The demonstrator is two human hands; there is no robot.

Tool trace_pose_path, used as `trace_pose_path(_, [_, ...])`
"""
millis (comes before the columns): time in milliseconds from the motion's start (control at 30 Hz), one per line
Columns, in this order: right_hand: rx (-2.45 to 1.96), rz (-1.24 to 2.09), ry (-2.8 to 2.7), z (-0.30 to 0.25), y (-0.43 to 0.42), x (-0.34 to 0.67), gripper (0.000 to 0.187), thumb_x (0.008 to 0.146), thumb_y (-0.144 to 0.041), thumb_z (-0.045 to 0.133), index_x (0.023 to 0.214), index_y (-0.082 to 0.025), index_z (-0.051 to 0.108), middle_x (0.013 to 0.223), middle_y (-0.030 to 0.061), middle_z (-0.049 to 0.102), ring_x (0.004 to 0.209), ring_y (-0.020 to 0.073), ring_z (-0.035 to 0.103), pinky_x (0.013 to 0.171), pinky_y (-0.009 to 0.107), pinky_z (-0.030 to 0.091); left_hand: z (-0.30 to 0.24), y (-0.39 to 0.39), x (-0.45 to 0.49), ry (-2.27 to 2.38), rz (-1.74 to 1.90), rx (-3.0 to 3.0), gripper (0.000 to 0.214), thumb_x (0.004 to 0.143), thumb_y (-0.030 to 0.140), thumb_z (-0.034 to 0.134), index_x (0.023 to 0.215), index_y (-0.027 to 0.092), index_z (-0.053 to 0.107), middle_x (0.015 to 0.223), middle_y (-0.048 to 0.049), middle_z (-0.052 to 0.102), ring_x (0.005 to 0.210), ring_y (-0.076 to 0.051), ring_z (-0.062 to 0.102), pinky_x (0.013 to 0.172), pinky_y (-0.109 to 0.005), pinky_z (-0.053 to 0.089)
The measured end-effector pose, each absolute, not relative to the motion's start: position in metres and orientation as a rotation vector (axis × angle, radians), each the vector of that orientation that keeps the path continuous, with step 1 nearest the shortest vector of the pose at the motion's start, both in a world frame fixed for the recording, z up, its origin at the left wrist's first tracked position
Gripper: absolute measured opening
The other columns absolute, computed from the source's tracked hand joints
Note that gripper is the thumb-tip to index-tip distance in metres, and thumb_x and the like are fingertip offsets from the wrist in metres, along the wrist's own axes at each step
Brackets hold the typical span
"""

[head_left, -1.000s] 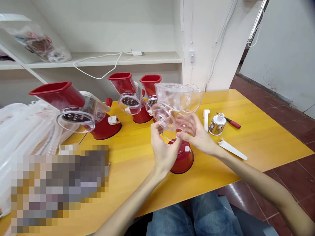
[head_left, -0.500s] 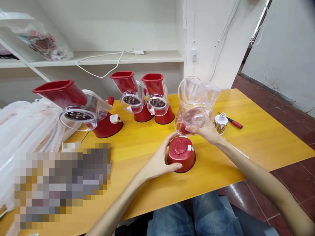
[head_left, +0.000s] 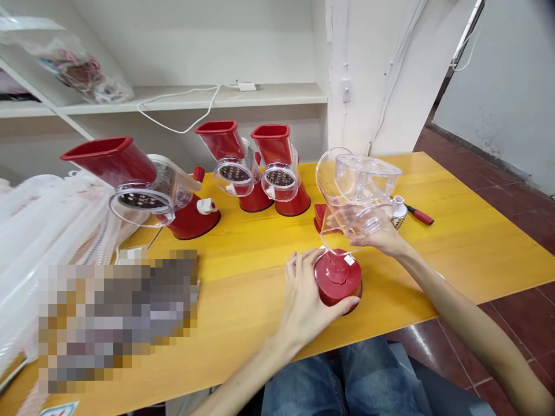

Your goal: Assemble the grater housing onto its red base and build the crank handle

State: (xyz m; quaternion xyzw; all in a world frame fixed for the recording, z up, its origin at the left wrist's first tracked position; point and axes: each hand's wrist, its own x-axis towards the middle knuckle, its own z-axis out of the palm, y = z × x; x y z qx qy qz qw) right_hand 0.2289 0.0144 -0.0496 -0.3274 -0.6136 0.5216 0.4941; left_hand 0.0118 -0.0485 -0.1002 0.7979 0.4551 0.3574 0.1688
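My left hand (head_left: 306, 300) cups a red round base (head_left: 339, 281) near the front edge of the yellow table (head_left: 243, 271), fingers wrapped round its left side and bottom. Just above and behind the base, my right hand (head_left: 384, 237) grips a clear plastic grater housing (head_left: 355, 193), tilted with its wide hopper mouth facing up and right. The housing's lower edge hovers right over the base's top.
Three assembled red rotary graters (head_left: 143, 190) (head_left: 236, 167) (head_left: 281, 170) stand along the back of the table. A metal drum (head_left: 396, 211) and a red-handled screwdriver (head_left: 418, 215) lie behind my right hand. Clear plastic bags (head_left: 43, 231) pile at the left. A blurred patch covers the front left.
My right hand tipped the clear housing and brought it down over the red base. My left hand slid round the base's front. The base has shifted slightly right.
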Motion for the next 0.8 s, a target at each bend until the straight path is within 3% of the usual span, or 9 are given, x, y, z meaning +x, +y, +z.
trace_pose_path(67, [-0.776,1.287,-1.433,-0.057,0.016,0.234,0.067,0.055,-0.040,0.099,0.115,-0.027,0.072,0.126,0.0073,0.074,0.120,0.0305,0.070,0.111,0.052,0.052,-0.092,-0.035,0.001,1.068,0.879,2.365,0.099,0.066,0.055,0.087,0.144,0.024,0.035,0.145,-0.0173,0.049,0.140,-0.041,0.042,0.122,-0.070,0.025])
trace_pose_path(200, [-0.720,1.412,-1.372,-0.067,0.019,0.240,0.085,0.051,-0.041,0.100,0.128,-0.030,0.065,0.147,0.0082,0.062,0.137,0.0318,0.059,0.116,0.053,0.047,-0.073,-0.006,-0.011,0.780,0.548,2.358,0.103,0.069,0.053,0.087,0.151,0.027,0.031,0.157,-0.0167,0.043,0.146,-0.040,0.041,0.121,-0.063,0.033])
trace_pose_path(333, [-0.665,1.477,-1.395,-0.065,0.018,0.239,0.083,0.053,-0.037,0.100,0.128,-0.030,0.065,0.137,0.0071,0.070,0.130,0.0306,0.065,0.117,0.054,0.048,-0.073,-0.007,-0.006,0.881,0.557,2.328,0.100,0.060,0.054,0.091,0.143,0.023,0.042,0.140,-0.0154,0.057,0.130,-0.040,0.055,0.111,-0.059,0.045])
trace_pose_path(433, [-0.599,1.517,-1.376,-0.061,0.017,0.238,0.080,0.056,-0.035,0.099,0.128,-0.031,0.065,0.137,0.0055,0.070,0.128,0.0291,0.066,0.114,0.055,0.051,-0.082,-0.017,-0.005,1.051,0.684,2.307,0.096,0.056,0.058,0.091,0.133,0.020,0.049,0.129,-0.0158,0.061,0.123,-0.041,0.057,0.108,-0.062,0.045])
trace_pose_path(567, [-0.576,1.498,-1.362,-0.059,0.017,0.238,0.080,0.055,-0.035,0.099,0.128,-0.033,0.066,0.141,0.0034,0.067,0.131,0.0276,0.065,0.117,0.052,0.048,-0.078,-0.006,-0.015,0.987,0.666,2.291,0.094,0.061,0.050,0.090,0.140,0.022,0.047,0.142,-0.0165,0.055,0.136,-0.042,0.047,0.117,-0.065,0.036])
trace_pose_path(667, [-0.594,1.482,-1.396,-0.059,0.017,0.240,0.080,0.056,-0.038,0.099,0.129,-0.033,0.066,0.137,0.0040,0.070,0.131,0.0284,0.065,0.119,0.052,0.047,-0.065,0.014,-0.025,0.777,0.488,2.342,0.094,0.066,0.039,0.088,0.149,0.030,0.044,0.154,-0.0119,0.047,0.148,-0.040,0.036,0.124,-0.065,0.027])
trace_pose_path(800, [-0.670,1.398,-1.448,-0.057,0.015,0.240,0.075,0.057,-0.041,0.099,0.125,-0.031,0.068,0.139,0.0056,0.069,0.132,0.0309,0.064,0.119,0.054,0.046,-0.066,0.011,-0.026,0.880,0.619,2.308,0.101,0.069,0.042,0.086,0.156,0.033,0.035,0.153,-0.0125,0.042,0.145,-0.038,0.039,0.122,-0.063,0.032])
